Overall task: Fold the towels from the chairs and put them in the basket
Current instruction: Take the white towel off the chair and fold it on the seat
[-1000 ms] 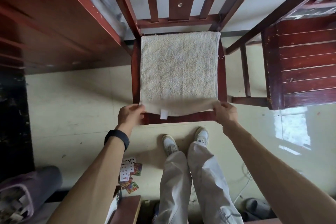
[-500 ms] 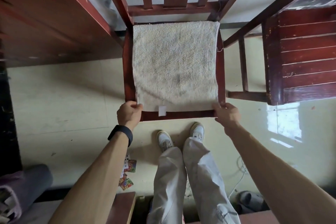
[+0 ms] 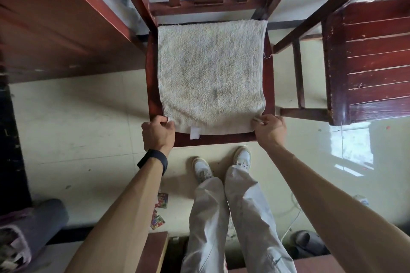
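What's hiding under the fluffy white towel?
A red-brown wooden chair seat. Its wood shows along the left, right and near edges of the towel. The middle of the seat is covered, so whether anything else lies under there cannot be seen.

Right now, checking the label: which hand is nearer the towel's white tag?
Left. Left hand holds the towel corner beside the white tag; right hand holds the other corner.

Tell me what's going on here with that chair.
A person stands at a wooden chair with a cream towel spread over its seat. The left hand pinches the towel's near left corner and the right hand pinches the near right corner. The rest of the towel lies flat on the seat. No basket is in view.
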`<state>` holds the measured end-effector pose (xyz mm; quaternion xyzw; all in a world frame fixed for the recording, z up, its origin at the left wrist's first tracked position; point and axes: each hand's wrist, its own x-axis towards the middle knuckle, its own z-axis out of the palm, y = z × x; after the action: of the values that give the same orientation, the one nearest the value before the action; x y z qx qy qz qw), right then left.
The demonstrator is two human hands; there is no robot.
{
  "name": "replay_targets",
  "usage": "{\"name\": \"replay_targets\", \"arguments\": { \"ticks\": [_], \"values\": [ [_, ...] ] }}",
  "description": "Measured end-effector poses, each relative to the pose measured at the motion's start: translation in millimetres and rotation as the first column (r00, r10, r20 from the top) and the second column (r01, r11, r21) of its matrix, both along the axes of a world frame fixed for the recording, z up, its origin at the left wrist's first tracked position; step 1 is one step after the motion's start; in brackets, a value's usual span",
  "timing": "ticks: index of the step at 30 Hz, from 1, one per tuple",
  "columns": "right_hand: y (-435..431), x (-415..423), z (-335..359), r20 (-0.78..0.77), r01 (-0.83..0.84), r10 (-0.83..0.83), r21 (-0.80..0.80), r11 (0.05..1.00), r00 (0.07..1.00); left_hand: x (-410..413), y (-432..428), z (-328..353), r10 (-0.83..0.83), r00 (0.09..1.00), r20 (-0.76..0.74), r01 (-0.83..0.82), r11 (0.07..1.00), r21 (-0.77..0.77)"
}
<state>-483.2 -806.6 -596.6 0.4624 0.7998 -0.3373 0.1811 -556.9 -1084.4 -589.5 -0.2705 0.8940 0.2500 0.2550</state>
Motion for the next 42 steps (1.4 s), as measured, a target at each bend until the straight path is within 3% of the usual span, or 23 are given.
{"name": "replay_targets", "arguments": {
  "ticks": [5, 9, 13, 17, 20, 22, 24, 30, 36, 39, 42],
  "values": [
    [-9, -4, -3, 0.099, -0.047, 0.041, 0.058, 0.997, 0.994, 7, 12, -1, -0.054, 0.998, 0.029, 0.057, 0.992, -0.111],
    [-9, -3, -2, 0.095, 0.15, -0.148, -0.023, 0.988, 0.984, 3, 10, -6, -0.038, 0.999, 0.003, 0.038, 0.998, -0.055],
    [0, 5, 3, -0.047, 0.422, -0.441, -0.214, 0.881, 0.896, 3, 6, -2, 0.217, 0.976, -0.011, -0.213, 0.967, 0.136],
    [13, 14, 14, -0.004, 0.547, -0.583, -0.34, 0.765, 0.812, 8, -3, 9, 0.479, 0.875, 0.073, -0.475, 0.817, 0.327],
    [21, 19, 37, 0.049, 0.552, -0.596, -0.445, 0.705, 0.802, 14, -9, 29, 0.508, 0.826, 0.246, -0.564, 0.724, 0.398],
    [26, 23, 54, 0.045, 0.528, -0.573, -0.451, 0.72, 0.819, 18, -16, 46, 0.476, 0.828, 0.297, -0.56, 0.725, 0.401],
    [31, 27, 75, 0.035, 0.515, -0.57, -0.474, 0.714, 0.821, 20, -22, 69, 0.446, 0.841, 0.305, -0.539, 0.738, 0.406],
    [40, 35, 144, 0.007, 0.495, -0.579, -0.526, 0.692, 0.816, 18, -27, 152, 0.475, 0.815, 0.332, -0.58, 0.657, 0.482],
    [50, 42, 243, -0.112, 0.464, -0.629, -0.579, 0.67, 0.769, 26, -29, 254, 0.494, 0.83, 0.259, -0.536, 0.579, 0.614],
    [48, 54, 278, -0.125, 0.378, -0.511, -0.53, 0.759, 0.851, 41, -27, 292, 0.401, 0.876, 0.268, -0.481, 0.684, 0.548],
    [45, 67, 302, -0.123, 0.275, -0.383, -0.503, 0.819, 0.916, 49, -21, 319, 0.219, 0.945, 0.244, -0.317, 0.803, 0.505]
  ]
}}
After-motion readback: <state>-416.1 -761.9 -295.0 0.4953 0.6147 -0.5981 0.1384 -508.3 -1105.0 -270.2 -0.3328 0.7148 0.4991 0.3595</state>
